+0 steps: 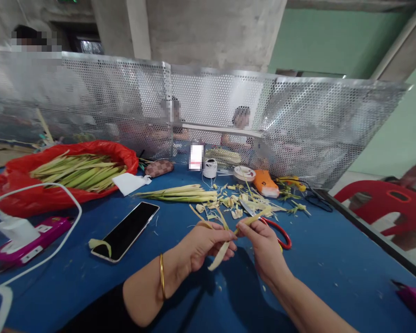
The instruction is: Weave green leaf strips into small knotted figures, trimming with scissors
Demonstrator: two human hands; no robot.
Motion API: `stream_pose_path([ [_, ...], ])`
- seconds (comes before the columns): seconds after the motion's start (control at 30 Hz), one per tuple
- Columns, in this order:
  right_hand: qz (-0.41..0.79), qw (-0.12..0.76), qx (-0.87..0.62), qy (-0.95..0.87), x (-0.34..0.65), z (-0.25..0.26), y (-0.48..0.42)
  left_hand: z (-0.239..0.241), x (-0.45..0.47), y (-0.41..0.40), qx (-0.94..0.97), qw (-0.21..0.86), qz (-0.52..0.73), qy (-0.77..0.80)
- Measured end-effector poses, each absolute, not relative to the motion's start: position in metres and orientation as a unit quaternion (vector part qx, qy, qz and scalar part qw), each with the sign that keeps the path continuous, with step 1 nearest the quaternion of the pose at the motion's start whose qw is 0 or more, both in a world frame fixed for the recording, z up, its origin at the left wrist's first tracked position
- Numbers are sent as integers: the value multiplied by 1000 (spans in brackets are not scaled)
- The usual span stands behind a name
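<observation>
Over the table (333, 259), at the dial's centre, pale leaf strips (219, 257), probably light, pliant and best gripped where they cross, are pinched by the left hand (203, 245) and right hand (264, 243) together, the right crowded by scissors (288, 241) at three o'clock, with scraps (230, 202) at twelve, a phone (130, 231) at nine.

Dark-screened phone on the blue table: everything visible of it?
The phone is a slim slab, screen up and dark, with a pale, shiny rim. It lies flat on the blue tabletop, its far end slanting right, left of the left hand. A curled pale-green leaf piece lies over its near end. No hand touches it.
</observation>
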State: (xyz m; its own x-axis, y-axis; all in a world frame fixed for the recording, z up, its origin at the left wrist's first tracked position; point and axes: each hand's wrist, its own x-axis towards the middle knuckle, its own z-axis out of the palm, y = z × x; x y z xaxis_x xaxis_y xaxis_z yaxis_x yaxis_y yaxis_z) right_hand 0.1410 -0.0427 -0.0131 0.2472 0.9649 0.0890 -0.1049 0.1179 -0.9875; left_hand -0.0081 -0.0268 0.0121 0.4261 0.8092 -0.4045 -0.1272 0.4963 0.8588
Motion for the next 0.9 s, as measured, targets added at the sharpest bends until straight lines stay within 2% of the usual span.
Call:
stream_pose_path([
  [0.17, 427, 534, -528, -503, 154, -7, -36, 14, -9, -25, 412, 730, 337, 428],
  [0.3, 357, 473, -557, -582, 158, 2, -37, 18, -11, -22, 403, 730, 379, 401],
  [0.43, 455, 431, -510, -590, 146, 2, -44, 22, -10, -22, 385, 707, 438, 400],
  [0.63, 433, 448, -502, -600, 137, -3, -50, 19, -5, -23, 351, 696, 472, 411],
  [0.9, 384, 404, -500, -663, 143, 1, -49, 12, -4, -22, 328, 699, 485, 411],
])
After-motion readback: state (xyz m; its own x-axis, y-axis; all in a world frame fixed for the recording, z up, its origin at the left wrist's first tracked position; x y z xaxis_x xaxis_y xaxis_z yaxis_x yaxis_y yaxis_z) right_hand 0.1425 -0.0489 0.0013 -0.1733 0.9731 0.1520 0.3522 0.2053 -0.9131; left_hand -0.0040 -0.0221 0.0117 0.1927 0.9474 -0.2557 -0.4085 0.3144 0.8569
